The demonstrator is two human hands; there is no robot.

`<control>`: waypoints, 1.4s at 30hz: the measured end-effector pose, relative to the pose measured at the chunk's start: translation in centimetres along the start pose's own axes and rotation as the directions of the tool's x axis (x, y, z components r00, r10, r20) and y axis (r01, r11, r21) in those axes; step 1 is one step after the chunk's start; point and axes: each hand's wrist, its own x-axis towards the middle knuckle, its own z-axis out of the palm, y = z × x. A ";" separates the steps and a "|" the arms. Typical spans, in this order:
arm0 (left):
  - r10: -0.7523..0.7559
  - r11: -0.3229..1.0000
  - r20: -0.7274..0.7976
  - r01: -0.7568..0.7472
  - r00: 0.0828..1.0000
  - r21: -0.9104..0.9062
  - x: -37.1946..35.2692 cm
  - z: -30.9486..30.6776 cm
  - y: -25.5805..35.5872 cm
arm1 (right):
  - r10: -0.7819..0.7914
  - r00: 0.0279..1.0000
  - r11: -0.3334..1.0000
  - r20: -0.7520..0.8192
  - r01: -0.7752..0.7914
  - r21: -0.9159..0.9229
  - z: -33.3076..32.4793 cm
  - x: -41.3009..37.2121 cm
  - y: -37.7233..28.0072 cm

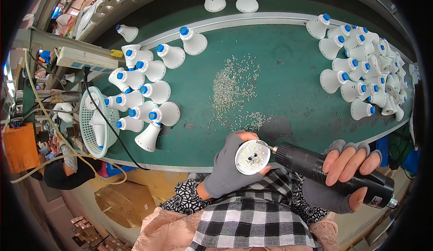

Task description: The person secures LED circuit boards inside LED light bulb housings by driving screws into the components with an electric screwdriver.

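Observation:
My left hand (232,163), in a grey fingerless glove, is closed round a lamp part whose round white LED board (252,157) faces up. In my right hand (347,174), also gloved in grey, lies a black electric screwdriver (302,161). Its thin metal tip meets the upper right rim of the board; whether a screw sits at the tip is too small to tell. Beyond my hands, many small silvery screws (225,91) are scattered over the green work surface (288,84).
White lamp housings with blue caps stand and lie at left (158,92) and in a heap at right (361,70). A pale green basket (110,138) holds more parts. Past it are a power strip (85,60) and a black cable (101,111). Another person's arm (68,157) shows far left.

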 end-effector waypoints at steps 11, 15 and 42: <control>-0.029 0.999 0.016 0.029 0.999 -0.025 0.0 0.3 -0.1 | -0.043 0.999 0.999 -0.016 0.043 -0.019 1.0 0.0 0.5; -0.012 1.000 0.035 0.012 0.999 -0.003 0.0 0.4 -0.3 | 0.054 0.999 0.998 -0.006 -0.054 -0.016 0.7 -0.3 -0.1; -0.395 0.718 0.211 0.444 0.894 -0.537 0.2 -4.5 0.1 | -0.055 0.990 0.990 -0.133 0.037 -0.134 -1.6 5.5 8.2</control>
